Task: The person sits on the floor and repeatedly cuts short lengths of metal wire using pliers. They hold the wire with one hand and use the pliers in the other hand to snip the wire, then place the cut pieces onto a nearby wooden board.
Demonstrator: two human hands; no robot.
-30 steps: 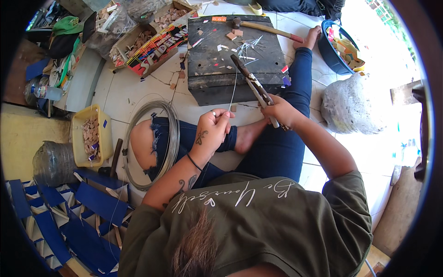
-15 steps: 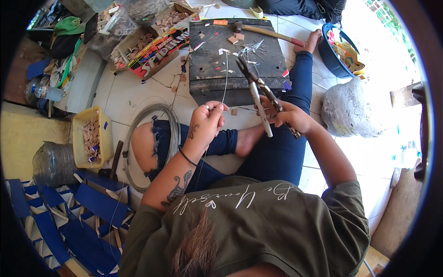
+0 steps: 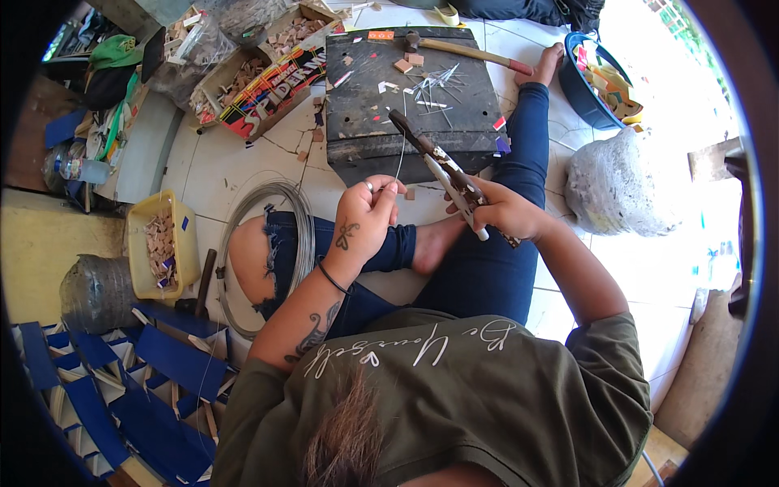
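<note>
The left hand [image 3: 365, 215] pinches a thin wire [image 3: 400, 154] upright at the dark work block's [image 3: 381, 138] near edge; the right hand [image 3: 503, 213] is clenched around pliers [image 3: 434, 158]. Seemingly mid-cutting; next likely needs the pliers' tip closed squarely on the wire.

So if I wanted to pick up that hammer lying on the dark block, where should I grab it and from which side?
Probably the hammer is best taken by its wooden handle, near the reddish end that juts off the right edge of the dark block. Come from the right: that end overhangs with room beneath for fingers, while the head lies flat among scraps and cut wire pieces.
</note>
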